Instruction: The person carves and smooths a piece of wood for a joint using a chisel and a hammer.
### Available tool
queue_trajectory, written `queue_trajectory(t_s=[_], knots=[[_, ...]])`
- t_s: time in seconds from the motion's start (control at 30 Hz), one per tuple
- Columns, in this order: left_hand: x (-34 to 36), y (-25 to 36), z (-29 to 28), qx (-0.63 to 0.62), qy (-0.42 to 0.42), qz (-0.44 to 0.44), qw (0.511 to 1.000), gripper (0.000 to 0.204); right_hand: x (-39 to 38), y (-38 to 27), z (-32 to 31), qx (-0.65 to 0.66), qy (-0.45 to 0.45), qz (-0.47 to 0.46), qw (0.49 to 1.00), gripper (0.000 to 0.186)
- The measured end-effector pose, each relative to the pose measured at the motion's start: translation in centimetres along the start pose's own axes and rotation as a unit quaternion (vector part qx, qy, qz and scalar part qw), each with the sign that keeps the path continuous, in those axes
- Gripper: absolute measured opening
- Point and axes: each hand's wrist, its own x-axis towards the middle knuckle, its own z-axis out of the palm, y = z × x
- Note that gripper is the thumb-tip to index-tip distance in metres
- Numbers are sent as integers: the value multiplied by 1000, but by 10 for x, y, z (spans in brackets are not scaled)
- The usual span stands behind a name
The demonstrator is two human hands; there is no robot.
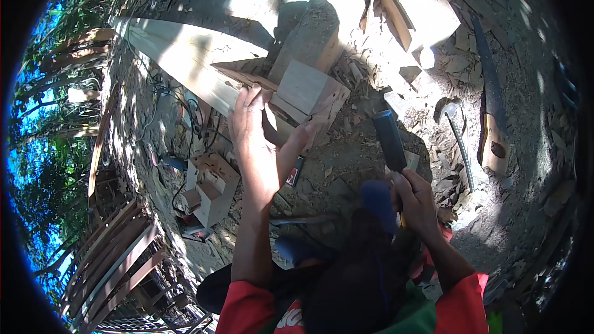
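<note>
My right hand (413, 201) is closed round the lower end of a wide, flat-bladed chisel (390, 141), its dark blade pointing up and away. The handle is mostly hidden in my fist. My left hand (258, 142) has its fingers stretched out and the thumb spread wide. Its fingertips touch or lie just over the near end of a long, pale, tapered board (185, 55); contact is hard to tell. Beside the thumb is a square-faced wooden piece (303, 88), against a thick wooden beam (312, 34).
At the right lie a handsaw (494, 142) and a hammer (458, 139). Large planks (427, 9) rest at the upper right. A small wooden box-like piece (216, 201) sits left of my forearm, near cables (193, 111). Wood chips cover the dirt ground.
</note>
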Motion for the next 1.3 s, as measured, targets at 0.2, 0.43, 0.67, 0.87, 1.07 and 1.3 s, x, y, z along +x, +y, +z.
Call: queue_trajectory(t_s=[0.2,0.43,0.67,0.87,1.07,1.3], knots=[[2,7,-1,28,-4,2,1000,77,7,4,1,-8,-10,-2,1000,31],[5,11,-3,76,-4,29,997,67,14,4,1,5,-7,11,1000,30],[3,5,-2,88,-8,44,995,63,17,20,-8,24,-1,-19,1000,28],[3,0,-2,85,23,48,995,65,2,-21,-11,96,-71,18,993,49],[4,1,2,106,26,37,993,65,-8,-33,-17,69,-75,16,995,62],[5,5,-5,105,18,13,994,61,-11,-35,-14,61,-56,11,997,62]])
